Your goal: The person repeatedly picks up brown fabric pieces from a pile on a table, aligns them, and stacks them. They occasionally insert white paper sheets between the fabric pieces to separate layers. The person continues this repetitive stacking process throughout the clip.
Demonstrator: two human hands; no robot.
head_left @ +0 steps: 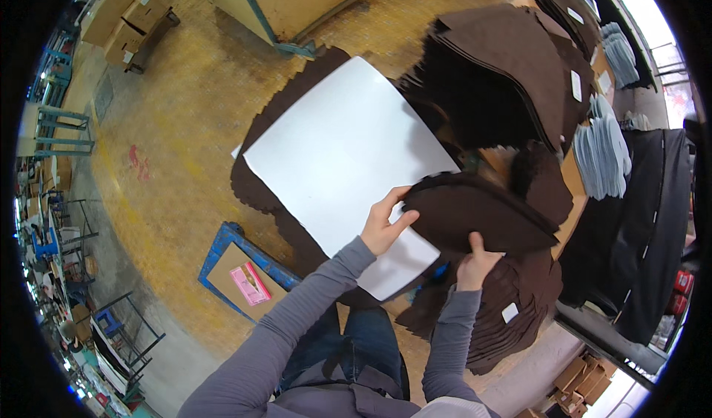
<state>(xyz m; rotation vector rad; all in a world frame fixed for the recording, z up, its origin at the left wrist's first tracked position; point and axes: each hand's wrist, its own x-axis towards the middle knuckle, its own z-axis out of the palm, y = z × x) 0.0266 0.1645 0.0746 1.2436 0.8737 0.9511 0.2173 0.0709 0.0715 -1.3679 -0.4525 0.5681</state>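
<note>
Between my two hands is a bundle of dark brown cut pieces (478, 214), rounded and layered like leather or fabric; I cannot tell the material. My left hand (387, 224) is closed on its left end, thumb on top. My right hand (475, 265) grips the near edge, thumb up and fingers hidden underneath. Under and left of the bundle lies a large white sheet (334, 158), resting on more dark brown pieces (256, 173) whose edges stick out around it. Close by my right forearm, a fanned stack of brown pieces (512, 292) carries a small white label.
Tall brown stacks (504, 69) stand at the far right, beside bundles of grey pieces (599, 151). Black material (623, 232) hangs further right. A blue-framed stand (222, 258) holding a pink packet (251, 283) is at my left. Cardboard boxes (130, 28) sit far left.
</note>
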